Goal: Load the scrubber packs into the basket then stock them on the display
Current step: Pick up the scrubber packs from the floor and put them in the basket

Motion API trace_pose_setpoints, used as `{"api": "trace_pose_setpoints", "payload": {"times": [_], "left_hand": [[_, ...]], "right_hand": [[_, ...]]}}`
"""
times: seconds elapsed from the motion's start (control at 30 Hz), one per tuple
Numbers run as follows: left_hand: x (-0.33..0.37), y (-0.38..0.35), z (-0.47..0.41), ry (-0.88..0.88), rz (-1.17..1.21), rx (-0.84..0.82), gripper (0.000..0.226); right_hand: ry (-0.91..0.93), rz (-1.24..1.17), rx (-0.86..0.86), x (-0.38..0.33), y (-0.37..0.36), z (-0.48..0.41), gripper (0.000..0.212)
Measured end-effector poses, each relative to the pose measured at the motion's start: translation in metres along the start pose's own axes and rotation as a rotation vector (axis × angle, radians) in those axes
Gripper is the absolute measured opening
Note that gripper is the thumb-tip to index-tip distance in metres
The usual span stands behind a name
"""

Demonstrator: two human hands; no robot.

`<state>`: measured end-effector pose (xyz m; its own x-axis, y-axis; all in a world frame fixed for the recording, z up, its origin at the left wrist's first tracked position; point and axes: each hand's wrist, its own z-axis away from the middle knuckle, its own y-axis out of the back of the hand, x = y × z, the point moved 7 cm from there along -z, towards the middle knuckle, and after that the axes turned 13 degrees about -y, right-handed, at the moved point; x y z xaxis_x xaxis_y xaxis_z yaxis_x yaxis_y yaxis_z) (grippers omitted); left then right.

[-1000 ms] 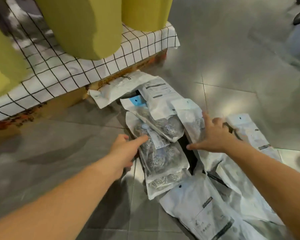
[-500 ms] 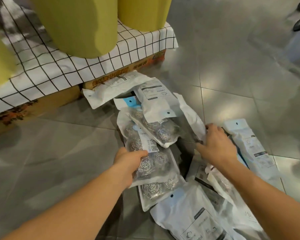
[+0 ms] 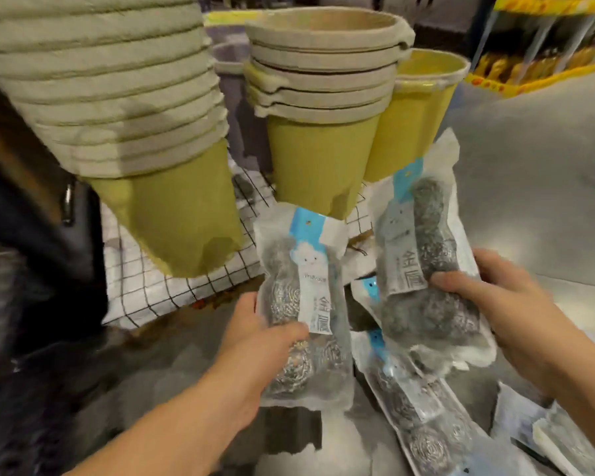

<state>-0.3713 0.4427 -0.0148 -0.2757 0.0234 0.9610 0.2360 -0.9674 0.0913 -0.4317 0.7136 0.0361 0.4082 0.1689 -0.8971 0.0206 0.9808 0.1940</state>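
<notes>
Far left is just something dark and blurry, can't make it out. Next to it, a tall stack of yellow-green buckets (image 3: 145, 139) with pale rims nested one inside the other, then a shorter stack (image 3: 320, 108) with its top bucket showing an open, bare inside, and a single yellow bucket (image 3: 423, 108) beside that. They all sit on a white cloth with a black grid (image 3: 172, 286).

The left hand (image 3: 255, 348) is closed around a scrubber pack (image 3: 303, 304), thumb across the front, held upright in the air in front of the cloth. It's a clear bag with a blue header, a little cloud face, a white label strip down the middle, and shiny steel wool balls stacked inside.

The right hand (image 3: 505, 304) grips a second pack (image 3: 426, 269) the same way, thumb on the front, tilted a bit and raised slightly higher. Same bag, but blurrier, so the balls look like dark grey lumps.

Below and between the hands, more packs (image 3: 416, 417) lie flat on the grey floor (image 3: 547, 166), overlapping each other toward the lower right. Yellow shelving (image 3: 543, 39) sits far off top right.
</notes>
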Motion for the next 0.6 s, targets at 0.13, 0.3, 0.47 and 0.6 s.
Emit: {"api": "trace_pose_setpoints", "payload": {"times": [0.13, 0.3, 0.47, 0.6], "left_hand": [[0.081, 0.085, 0.029, -0.164, 0.063, 0.079, 0.049], [0.148, 0.23, 0.082, -0.271, -0.007, 0.246, 0.041], [0.15, 0.397, 0.144, -0.258, -0.009, 0.465, 0.049], [0.106, 0.501, 0.184, -0.156, 0.01, 0.599, 0.043]], "right_hand": [[0.145, -0.084, -0.208, -0.08, -0.08, 0.063, 0.049], [0.326, -0.145, -0.422, -0.166, -0.184, 0.138, 0.036], [0.408, -0.049, -0.644, -0.198, -0.329, 0.209, 0.024], [0.293, 0.061, -0.743, -0.177, -0.444, 0.247, 0.015]]}}
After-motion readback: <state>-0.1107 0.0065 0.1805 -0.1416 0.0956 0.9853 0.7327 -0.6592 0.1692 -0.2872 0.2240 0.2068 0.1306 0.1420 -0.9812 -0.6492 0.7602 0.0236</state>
